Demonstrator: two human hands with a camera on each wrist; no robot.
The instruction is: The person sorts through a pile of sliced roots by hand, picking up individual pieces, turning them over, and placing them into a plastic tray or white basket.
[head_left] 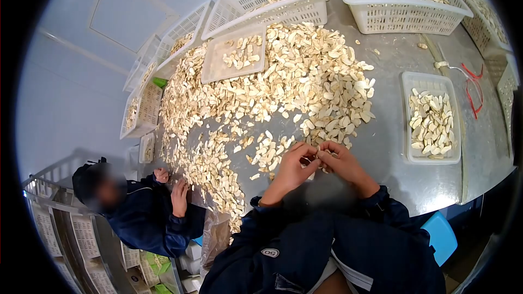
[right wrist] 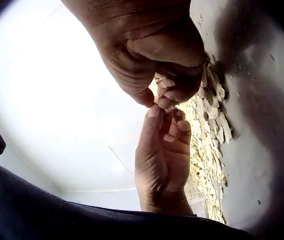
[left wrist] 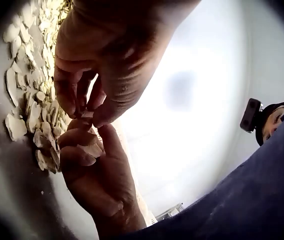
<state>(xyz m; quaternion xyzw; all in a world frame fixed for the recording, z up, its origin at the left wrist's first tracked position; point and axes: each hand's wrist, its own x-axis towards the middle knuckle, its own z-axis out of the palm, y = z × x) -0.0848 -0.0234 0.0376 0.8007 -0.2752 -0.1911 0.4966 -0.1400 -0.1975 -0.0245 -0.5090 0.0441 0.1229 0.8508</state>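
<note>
Over the near edge of the slice pile, my left hand (head_left: 294,170) and right hand (head_left: 346,165) meet at the fingertips. Both pinch a small pale piece (left wrist: 85,114) between them, mostly covered by the fingers. In the left wrist view, another pale dried slice (left wrist: 92,149) sits within the curled fingers of the right hand (left wrist: 102,182). From the right wrist, that hand (right wrist: 157,50) appears above, and the left hand (right wrist: 163,160) reaches up to it with thumb and fingers together. Loose dried slices (head_left: 269,152) lie on the metal table just left of my hands.
A large heap of slices (head_left: 310,71) covers the table's middle, with a shallow tray (head_left: 208,71) on it. A plastic tub (head_left: 458,130) of slices stands right. White baskets (head_left: 406,19) line the back. Another person (head_left: 147,212) works at the left; red-rimmed glasses (head_left: 473,95) lie far right.
</note>
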